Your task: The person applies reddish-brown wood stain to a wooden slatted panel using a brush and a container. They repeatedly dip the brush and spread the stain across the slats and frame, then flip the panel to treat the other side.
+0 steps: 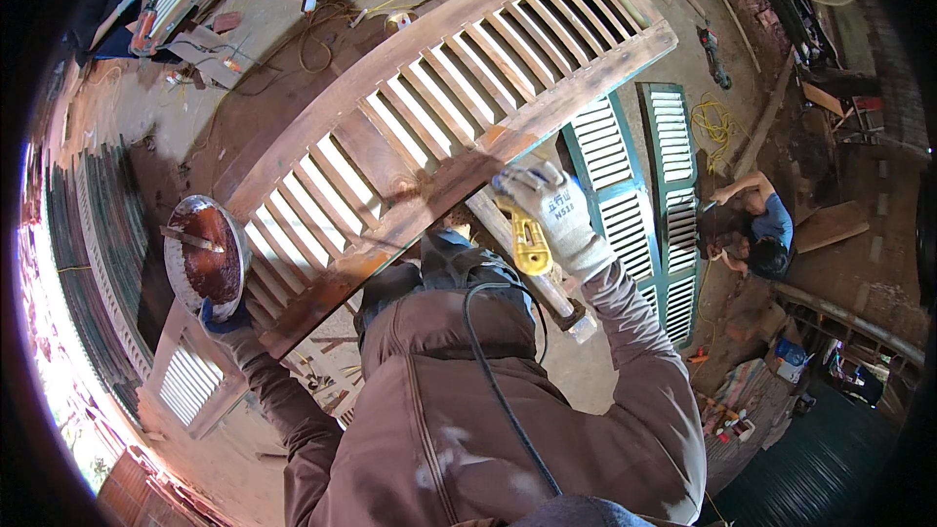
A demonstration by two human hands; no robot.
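The right hand point(551, 210), in a white work glove, has its grip clamped on a yellow-handled tool point(530, 246), pressed against the near rail of the wooden louvred shutter point(444, 112); the shutter lies slantwise across trestles; the left hand point(223, 317), blue-gloved, has its grip closed under a metal bowl of red-brown filler point(205, 256), just beside the shutter's lower end; a second person point(756, 229) crouches by green shutters point(644, 185) on the floor.

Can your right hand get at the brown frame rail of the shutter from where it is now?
Probably yes. The right hand, gloved and gripping a yellow-handled tool, already sits at the near rail of the wooden shutter, with nothing between them. The left hand is busy holding the bowl.
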